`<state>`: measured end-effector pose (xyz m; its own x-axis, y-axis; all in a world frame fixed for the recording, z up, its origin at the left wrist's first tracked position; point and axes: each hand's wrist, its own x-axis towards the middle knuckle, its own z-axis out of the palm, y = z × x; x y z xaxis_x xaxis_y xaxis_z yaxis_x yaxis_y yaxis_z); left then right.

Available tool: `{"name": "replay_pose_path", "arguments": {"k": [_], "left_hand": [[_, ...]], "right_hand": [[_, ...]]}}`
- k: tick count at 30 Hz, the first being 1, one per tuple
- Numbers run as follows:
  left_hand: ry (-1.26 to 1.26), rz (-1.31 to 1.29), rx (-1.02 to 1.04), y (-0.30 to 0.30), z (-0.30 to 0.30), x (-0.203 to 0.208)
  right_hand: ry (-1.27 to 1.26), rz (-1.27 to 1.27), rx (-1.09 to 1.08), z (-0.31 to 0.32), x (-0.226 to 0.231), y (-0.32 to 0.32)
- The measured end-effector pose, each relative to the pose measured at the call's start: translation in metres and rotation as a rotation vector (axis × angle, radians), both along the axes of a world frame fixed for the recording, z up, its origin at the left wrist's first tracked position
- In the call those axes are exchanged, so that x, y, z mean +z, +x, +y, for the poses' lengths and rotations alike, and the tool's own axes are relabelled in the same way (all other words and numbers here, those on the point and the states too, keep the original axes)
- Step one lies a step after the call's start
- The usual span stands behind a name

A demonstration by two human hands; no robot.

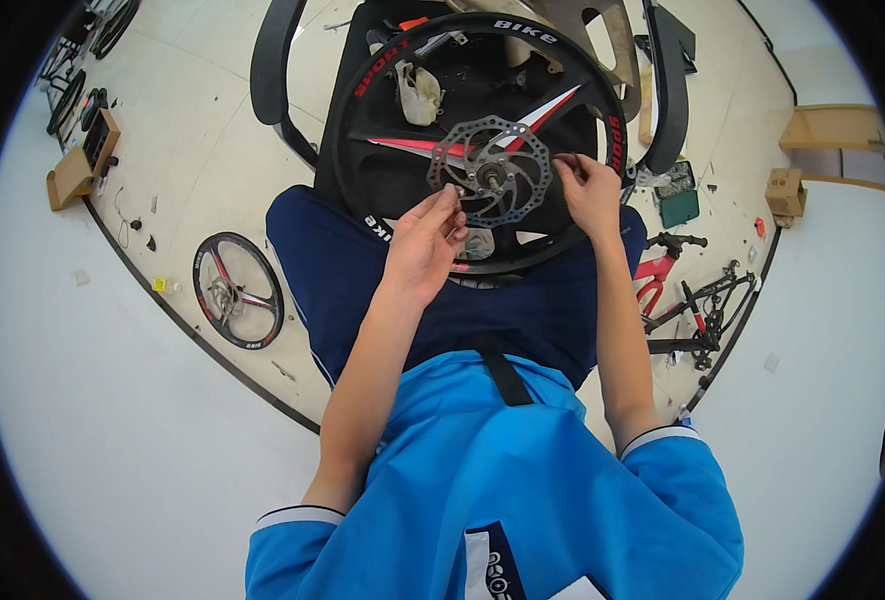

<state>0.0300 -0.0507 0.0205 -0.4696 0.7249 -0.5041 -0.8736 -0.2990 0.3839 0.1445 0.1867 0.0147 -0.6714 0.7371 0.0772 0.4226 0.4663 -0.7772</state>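
Observation:
A black bicycle wheel (336,150) with red and white spokes lies flat over my thighs and a black chair. At its hub sits a silver brake disc (534,185) with a ring of holes. My left hand (422,240) is at the disc's lower left edge, thumb and forefinger pinched together; a tiny metal piece shows by the fingertips, too small to name. Over the wheel's right side, just beyond the disc, my right hand (592,195) is also closed in a pinch. What those fingers hold, if anything, cannot be seen.
Armrests (274,65) of the chair flank the wheel. A crumpled whitish bag (419,95) shows between the spokes. Another wheel (238,291) rests on the floor at left. Bicycle frames (702,310) lie at right, near a cardboard box (785,192) and a green case (679,208).

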Motion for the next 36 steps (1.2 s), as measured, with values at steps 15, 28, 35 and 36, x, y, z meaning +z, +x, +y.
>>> {"name": "replay_pose_path", "arguments": {"k": [15,28,35,36], "left_hand": [[-0.051,0.028,0.014,-0.001,-0.012,-0.005],[-0.033,0.032,0.003,0.003,-0.015,-0.008],[-0.012,0.027,0.02,0.003,-0.016,-0.01],[-0.018,0.031,0.012,0.004,-0.015,-0.011]], "right_hand": [[-0.791,0.239,-0.259,0.019,-0.037,-0.018],[-1.08,0.589,-0.268,0.013,-0.026,-0.054],[-1.007,0.497,-0.19,0.02,-0.033,-0.046],[-1.007,0.483,-0.189,0.019,-0.033,-0.044]]}}
